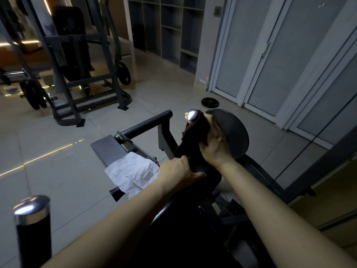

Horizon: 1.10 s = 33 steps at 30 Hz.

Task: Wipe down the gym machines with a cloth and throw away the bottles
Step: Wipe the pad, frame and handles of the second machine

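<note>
I stand over a dark gym machine (146, 126) with a metal footplate (108, 149). My right hand (214, 144) grips a dark reddish cloth (195, 130) wrapped round the machine's right handle, just below its chrome end cap (192, 115). My left hand (179, 171) holds the dark arm of the machine lower down, fingers curled on it. A crumpled white cloth or paper (133, 174) lies draped over the machine's frame, just left of my left hand. No bottle is in view.
The left handle (32, 225), with its chrome cap, rises at bottom left. A round dark pad (233, 132) sits behind my right hand. A weight rack (77, 74) stands at back left. A weight plate (210, 102) lies on the tiled floor near glass doors (270, 55).
</note>
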Available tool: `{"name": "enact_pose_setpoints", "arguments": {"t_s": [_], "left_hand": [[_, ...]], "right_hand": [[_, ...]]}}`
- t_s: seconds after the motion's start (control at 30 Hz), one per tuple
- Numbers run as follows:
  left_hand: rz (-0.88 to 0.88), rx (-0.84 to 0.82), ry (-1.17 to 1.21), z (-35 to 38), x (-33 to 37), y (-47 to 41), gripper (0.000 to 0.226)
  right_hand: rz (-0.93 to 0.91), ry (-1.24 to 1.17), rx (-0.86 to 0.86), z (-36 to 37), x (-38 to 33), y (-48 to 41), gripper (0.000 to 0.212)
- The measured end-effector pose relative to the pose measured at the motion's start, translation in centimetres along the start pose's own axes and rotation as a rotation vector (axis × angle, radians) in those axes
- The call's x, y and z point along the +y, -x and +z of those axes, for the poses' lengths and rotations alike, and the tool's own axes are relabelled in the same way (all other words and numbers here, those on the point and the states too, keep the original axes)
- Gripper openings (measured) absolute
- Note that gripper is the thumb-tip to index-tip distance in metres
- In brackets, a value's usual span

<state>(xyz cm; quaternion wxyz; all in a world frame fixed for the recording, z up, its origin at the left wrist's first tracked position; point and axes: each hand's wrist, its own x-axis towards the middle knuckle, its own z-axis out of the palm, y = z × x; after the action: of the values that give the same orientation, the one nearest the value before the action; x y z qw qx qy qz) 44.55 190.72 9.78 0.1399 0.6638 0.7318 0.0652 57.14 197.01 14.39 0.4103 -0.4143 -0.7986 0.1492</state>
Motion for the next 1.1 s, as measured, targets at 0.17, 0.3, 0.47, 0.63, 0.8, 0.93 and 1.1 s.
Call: {"name": "enact_pose_setpoints", "arguments": {"t_s": [0.17,0.3,0.47,0.63,0.8,0.93,1.1], "left_hand": [[0.051,-0.052,-0.058,0.0,-0.1,-0.4,0.083],[0.057,-0.111,-0.060,-0.1,-0.4,-1.1,0.087],[0.070,-0.070,-0.091,0.9,0.0,-0.6,0.084],[0.082,-0.050,-0.120,1.9,0.1,-0.6,0.087],[0.106,-0.061,-0.125,2.1,-0.1,-0.9,0.088],[0.121,-0.077,-0.122,2.1,-0.3,-0.9,0.092],[0.127,-0.097,-0.115,1.7,0.0,-0.8,0.090]], "right_hand": [[0.070,0.071,-0.109,-0.9,2.4,2.0,0.052],[0.126,0.135,-0.123,-2.1,5.1,4.1,0.041],[0.099,-0.148,-0.010,-2.0,0.5,1.8,0.029],[0.072,-0.145,-0.061,-0.2,0.1,0.2,0.048],[0.205,-0.053,-0.143,0.0,3.5,2.4,0.057],[0.242,-0.002,-0.207,-0.7,5.0,3.9,0.053],[0.319,-0.074,-0.146,-2.9,2.6,3.9,0.029]]}}
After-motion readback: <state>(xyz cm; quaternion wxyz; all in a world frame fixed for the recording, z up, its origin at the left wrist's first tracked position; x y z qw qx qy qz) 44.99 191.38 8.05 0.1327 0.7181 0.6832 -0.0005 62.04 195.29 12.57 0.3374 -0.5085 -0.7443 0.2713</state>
